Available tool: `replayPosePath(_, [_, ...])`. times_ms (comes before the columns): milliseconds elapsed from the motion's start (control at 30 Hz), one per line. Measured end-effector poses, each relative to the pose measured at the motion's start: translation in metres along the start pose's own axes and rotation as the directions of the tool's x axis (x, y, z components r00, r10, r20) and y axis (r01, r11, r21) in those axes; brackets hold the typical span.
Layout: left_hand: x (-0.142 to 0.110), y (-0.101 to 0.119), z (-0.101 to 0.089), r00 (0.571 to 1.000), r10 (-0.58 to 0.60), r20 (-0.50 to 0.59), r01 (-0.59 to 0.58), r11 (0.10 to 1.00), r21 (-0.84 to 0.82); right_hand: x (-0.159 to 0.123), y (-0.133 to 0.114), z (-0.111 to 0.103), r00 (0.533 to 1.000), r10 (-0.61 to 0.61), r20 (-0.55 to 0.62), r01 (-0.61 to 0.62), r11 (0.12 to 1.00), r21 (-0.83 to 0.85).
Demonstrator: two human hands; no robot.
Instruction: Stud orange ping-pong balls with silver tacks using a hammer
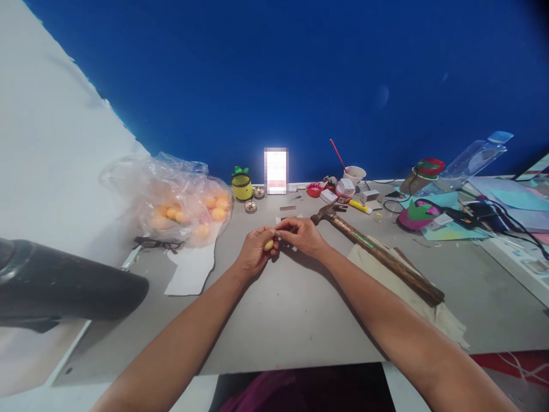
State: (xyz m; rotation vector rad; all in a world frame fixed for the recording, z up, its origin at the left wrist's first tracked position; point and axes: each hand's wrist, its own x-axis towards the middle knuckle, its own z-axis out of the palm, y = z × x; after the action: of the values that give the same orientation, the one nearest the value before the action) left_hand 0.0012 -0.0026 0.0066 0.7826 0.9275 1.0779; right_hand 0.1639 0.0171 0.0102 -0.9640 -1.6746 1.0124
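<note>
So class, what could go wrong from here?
1. The small yellow object could slip, since only the fingers of the left hand seem to hold it while the right hand works close by.
2. The right forearm might knock the hammer lying near it.
3. The dark-framed glasses could get pushed or scratched if the plastic bag beside them shifts.

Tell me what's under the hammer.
Pale cloth lies under part of the hammer's handle, spreading out beside it; whatever the handle itself covers can't be seen.
</note>
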Motion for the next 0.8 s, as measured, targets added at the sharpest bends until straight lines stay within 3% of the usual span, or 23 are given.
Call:
replayPosePath(133, [0.002,0.0014,-0.0029,1.0,-0.013,0.015,0.016,0.976,-0.215,0.0,0.0,0.0008,0.997,0.067,-0.047,-0.063,0.995,0.079])
replayPosePath(233, [0.0027,0.0027,-0.0046,0.999,-0.016,0.04,0.027,0.955,-0.294,0.0006,-0.0005,0.0007,0.986,0.162,-0.029,-0.151,0.962,0.229])
replayPosePath(500, [0.0031,0.0056,-0.0073,0.999,-0.049,0.014,0.051,0.956,-0.287,-0.0003,-0.0014,0.0031,0.944,0.297,0.145,-0.316,0.68,0.662])
replayPosePath(633, [0.0043,0.0066,-0.0096,0.998,-0.056,0.015,0.058,0.949,-0.31,-0.0011,0.0016,0.0034,0.916,0.309,0.256,-0.394,0.575,0.717])
replayPosePath(800, [0.0039,0.0069,-0.0105,0.999,-0.043,-0.004,0.04,0.939,-0.342,-0.0027,0.0025,0.002,0.892,0.305,0.334,-0.451,0.537,0.713])
